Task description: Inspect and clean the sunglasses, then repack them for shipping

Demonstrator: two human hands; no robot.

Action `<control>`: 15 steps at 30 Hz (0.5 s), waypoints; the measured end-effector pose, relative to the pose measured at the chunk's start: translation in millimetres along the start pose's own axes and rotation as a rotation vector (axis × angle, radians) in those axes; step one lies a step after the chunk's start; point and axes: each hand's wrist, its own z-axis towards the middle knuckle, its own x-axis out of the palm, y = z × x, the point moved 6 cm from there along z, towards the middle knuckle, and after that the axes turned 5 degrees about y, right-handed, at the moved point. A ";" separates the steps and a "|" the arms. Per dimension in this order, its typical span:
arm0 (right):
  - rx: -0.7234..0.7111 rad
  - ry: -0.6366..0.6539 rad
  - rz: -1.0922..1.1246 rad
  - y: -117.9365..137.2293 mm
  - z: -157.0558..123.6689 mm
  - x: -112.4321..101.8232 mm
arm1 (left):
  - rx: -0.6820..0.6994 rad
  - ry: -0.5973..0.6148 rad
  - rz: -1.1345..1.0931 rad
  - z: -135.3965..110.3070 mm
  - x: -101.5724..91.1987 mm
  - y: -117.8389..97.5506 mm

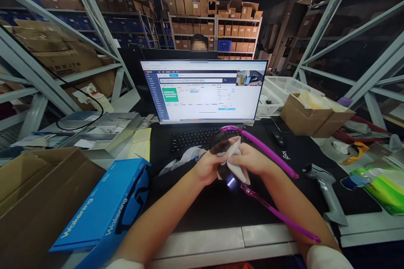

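My black desk mat is hemmed in on both sides. To the left, a blue box lettered "Wakening" leans close by my forearm, with an open brown carton left of it and a yellow sheet farther off. A crumpled plastic bag lies just left of my hands. To the right are a grey scanner, a green packet and, farther back, a black mouse and a filled cardboard box. At the far side, the lit monitor hides most of a person behind it, and my hands block part of the keyboard.

The sunglasses are up between my hands, above the mat and on the near side of the keyboard. My left hand grips them by the front, while my right hand pinches a white cloth against them. Their lenses are dark, the nearer one catching a bright glare; both glossy purple arms are unfolded, stretching right, the nearer one crossing my right forearm.
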 end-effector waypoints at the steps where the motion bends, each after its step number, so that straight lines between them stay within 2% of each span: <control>1: 0.014 0.020 -0.011 -2.1 0.7 1.8 | 0.010 -0.002 -0.001 0.1 0.5 -0.5; 7: 0.061 0.109 -0.090 -7.7 1.3 8.3 | 0.036 0.034 0.118 -3.9 3.4 -10.8; 10: 0.056 0.210 -0.131 -4.7 -2.4 10.9 | 0.097 0.055 0.213 -7.3 7.1 -20.0; 15: 0.106 0.418 -0.183 5.1 -10.3 11.5 | 0.179 0.005 0.249 -9.9 8.2 -28.9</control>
